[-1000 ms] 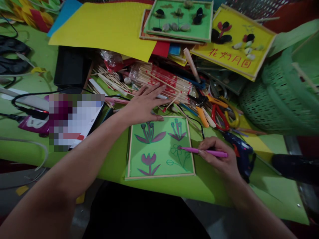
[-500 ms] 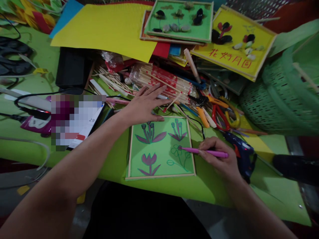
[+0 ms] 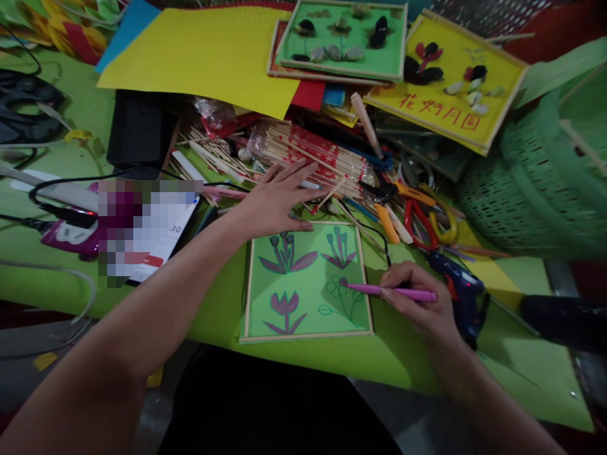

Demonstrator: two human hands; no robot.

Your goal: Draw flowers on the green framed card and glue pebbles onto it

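A green card (image 3: 303, 316) framed with thin wooden sticks lies at the table's front edge. Three of its drawn flowers are coloured purple, and a fourth, at lower right, is mostly green outline with a purple centre. My right hand (image 3: 420, 297) holds a pink marker pen (image 3: 408, 293), its tip on or just over that flower's centre. Spread out flat, my left hand (image 3: 277, 199) lies across the card's top edge, fingers reaching toward the loose sticks. It holds nothing.
Behind the card are bundled wooden sticks (image 3: 322, 151), scissors (image 3: 422, 221) and pliers (image 3: 379, 186). A glue gun (image 3: 459, 291) and green basket (image 3: 550, 170) stand right. To the left lie a phone (image 3: 165, 234) and power strip (image 3: 71, 230). Framed pictures (image 3: 346, 60) and yellow sheets (image 3: 203, 54) lie at the back.
The marker and my right hand have shifted very slightly near the flower's centre. My left hand stays put. The number on the phone went from 29 to 30.
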